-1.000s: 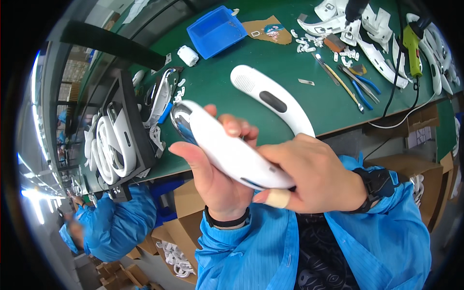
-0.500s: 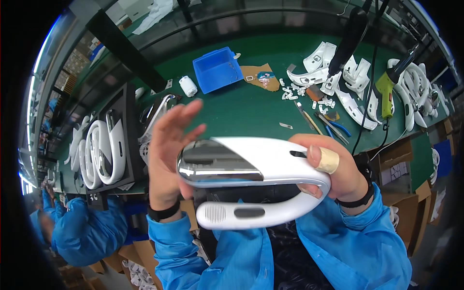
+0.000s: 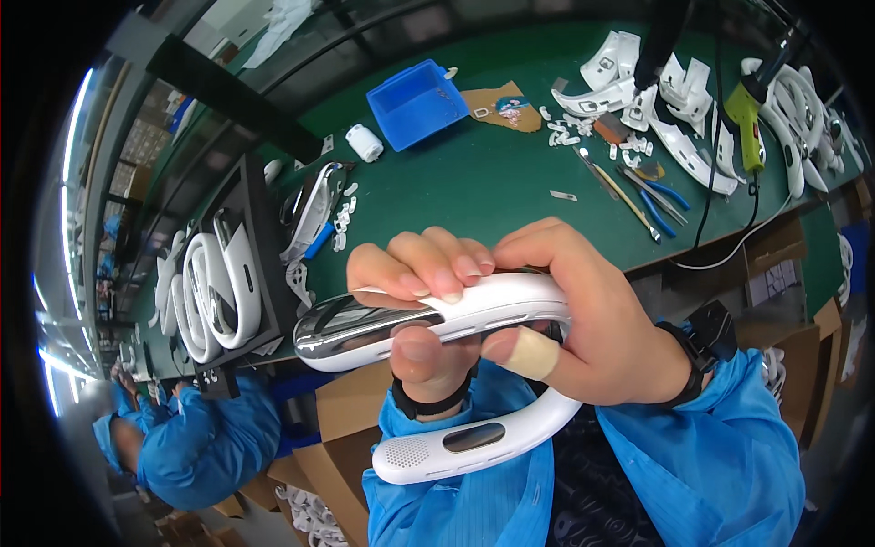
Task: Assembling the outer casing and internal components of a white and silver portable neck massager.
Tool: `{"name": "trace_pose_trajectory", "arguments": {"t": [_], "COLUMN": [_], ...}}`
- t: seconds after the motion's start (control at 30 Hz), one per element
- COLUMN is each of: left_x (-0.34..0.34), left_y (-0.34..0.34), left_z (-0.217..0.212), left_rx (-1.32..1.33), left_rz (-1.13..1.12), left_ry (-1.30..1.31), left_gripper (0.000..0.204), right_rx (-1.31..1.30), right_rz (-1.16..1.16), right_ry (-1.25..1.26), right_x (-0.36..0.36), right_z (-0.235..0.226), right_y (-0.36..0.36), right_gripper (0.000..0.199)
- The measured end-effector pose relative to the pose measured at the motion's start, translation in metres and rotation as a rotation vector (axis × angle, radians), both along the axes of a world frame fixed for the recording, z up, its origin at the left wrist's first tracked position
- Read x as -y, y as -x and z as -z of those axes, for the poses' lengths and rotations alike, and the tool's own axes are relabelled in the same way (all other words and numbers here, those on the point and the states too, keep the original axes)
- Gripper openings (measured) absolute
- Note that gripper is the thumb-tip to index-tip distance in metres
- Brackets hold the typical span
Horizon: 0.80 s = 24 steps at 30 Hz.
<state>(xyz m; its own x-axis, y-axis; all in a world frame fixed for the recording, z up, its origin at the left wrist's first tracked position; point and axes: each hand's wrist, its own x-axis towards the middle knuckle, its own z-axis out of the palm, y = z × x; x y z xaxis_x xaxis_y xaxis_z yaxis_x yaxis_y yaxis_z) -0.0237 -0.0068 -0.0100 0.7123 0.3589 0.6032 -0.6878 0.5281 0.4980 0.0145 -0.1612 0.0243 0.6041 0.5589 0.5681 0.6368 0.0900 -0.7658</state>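
Neckband, white and U-shaped, lies crosswise near the chest above the bench, its bend to the right, both arm tips pointing left. Left hand pinches the upper arm; right hand is clamped round the bend.

bright, even light | window glare left | fisheye-bent, dark rim

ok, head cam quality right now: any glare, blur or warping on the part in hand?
Head view: sharp, no motion blur; a bright glare streak on the glossy grey end of the white curved device held by the left hand and right hand; fisheye bends the green table edge; black vignette in the corners; strip lights blow out at left.
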Motion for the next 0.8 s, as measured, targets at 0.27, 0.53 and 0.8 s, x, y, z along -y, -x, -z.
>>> {"name": "trace_pose_trajectory", "arguments": {"t": [0.27, 0.53, 0.8], "left_x": [0.008, 0.005, 0.005], "left_y": [0.004, 0.005, 0.009], "left_z": [0.004, -0.008, -0.013], "left_rx": [-0.013, 0.141, 0.085], "left_rz": [-0.011, -0.033, -0.009], "left_ry": [0.039, 0.035, -0.015], "left_gripper": [0.043, 0.042, 0.038], "right_rx": [-0.280, -0.257, -0.824], "right_rz": [-0.145, -0.178, -0.326], "right_ry": [0.017, -0.032, -0.164], "right_x": [0.000, 0.002, 0.004], "right_z": [0.007, 0.006, 0.010], "right_y": [0.000, 0.005, 0.013], "right_gripper": [0.034, 0.040, 0.037]}}
